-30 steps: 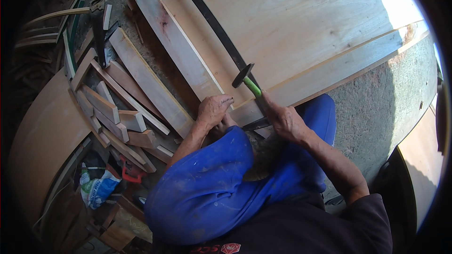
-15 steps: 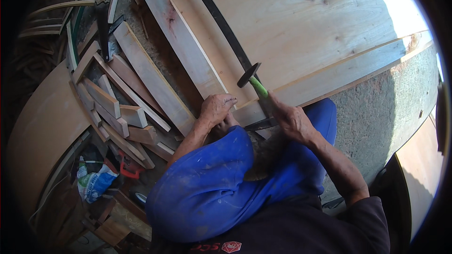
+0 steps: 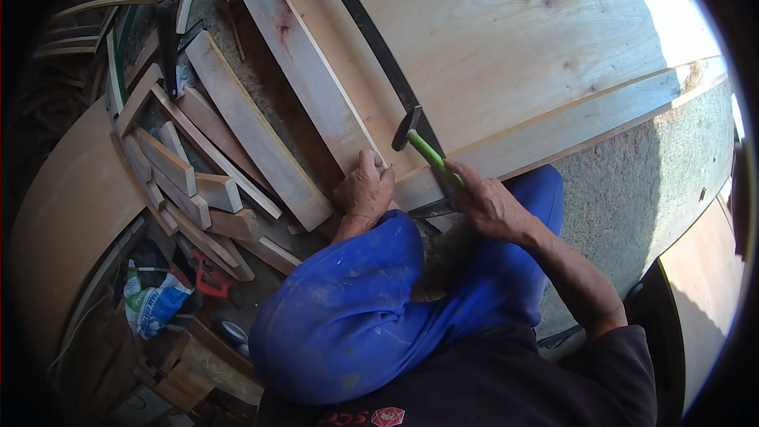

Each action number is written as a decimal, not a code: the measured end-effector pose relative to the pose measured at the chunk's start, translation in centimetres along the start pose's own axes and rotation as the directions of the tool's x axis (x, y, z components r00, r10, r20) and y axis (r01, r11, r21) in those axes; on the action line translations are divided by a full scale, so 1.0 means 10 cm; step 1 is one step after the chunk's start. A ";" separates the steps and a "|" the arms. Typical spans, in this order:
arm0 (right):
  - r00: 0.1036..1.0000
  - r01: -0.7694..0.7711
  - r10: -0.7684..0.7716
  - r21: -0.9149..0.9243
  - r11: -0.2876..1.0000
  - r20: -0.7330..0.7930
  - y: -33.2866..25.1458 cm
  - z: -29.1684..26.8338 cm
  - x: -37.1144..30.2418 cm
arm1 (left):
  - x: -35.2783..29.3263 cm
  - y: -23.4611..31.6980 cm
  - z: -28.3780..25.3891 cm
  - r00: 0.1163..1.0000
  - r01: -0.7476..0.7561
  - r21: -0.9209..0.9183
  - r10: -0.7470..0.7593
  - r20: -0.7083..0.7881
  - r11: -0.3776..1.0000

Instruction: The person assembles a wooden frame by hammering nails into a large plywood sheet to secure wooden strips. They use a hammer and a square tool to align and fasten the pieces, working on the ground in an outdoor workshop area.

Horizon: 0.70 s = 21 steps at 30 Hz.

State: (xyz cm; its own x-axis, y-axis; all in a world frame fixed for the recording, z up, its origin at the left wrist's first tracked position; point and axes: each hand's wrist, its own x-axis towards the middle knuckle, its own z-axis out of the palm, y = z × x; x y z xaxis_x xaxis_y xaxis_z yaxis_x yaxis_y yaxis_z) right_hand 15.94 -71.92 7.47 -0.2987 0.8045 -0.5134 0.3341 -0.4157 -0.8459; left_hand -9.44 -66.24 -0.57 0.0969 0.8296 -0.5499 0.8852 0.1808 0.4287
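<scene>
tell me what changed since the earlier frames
The left hand has turned, its wrist swinging rightward and toward the body, beside the pale board. More of the hammer's green handle shows ahead of the right hand, which still grips it. The board stayed put.

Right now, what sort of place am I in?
Probably a woodworking shop: your right hand holds a green-handled hammer, and off to the left are what looks like a handsaw and many cut wood pieces.

The hammer head (image 3: 406,130) was dull metal; the plywood panel (image 3: 506,47) was smooth, matt wood; the concrete floor (image 3: 605,166) looked rough; the trousers (image 3: 340,308) were matt cloth.
</scene>
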 end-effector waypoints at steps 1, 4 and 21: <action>0.998 0.037 -0.036 0.011 0.999 -0.044 0.05 0.02 0.02 | 0.01 0.04 -0.01 1.000 0.019 0.007 -0.020 0.023 1.000; 0.999 0.030 -0.030 0.015 0.999 -0.035 0.03 -0.02 0.08 | 0.03 0.09 -0.05 0.995 0.078 0.046 -0.081 0.055 0.996; 0.978 0.115 -0.126 -0.079 0.990 -0.163 -0.16 -0.30 0.50 | 0.01 0.10 -0.04 0.994 0.107 0.105 -0.109 0.008 0.989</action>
State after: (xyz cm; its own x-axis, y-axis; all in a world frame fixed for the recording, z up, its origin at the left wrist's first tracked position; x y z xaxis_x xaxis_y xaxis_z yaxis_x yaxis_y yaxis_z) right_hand 16.57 -65.99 6.72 -0.1886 0.9089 -0.3719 0.3674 -0.2859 -0.8850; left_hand -8.69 -65.74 0.09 0.0039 0.8005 -0.5994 0.9332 0.2125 0.2899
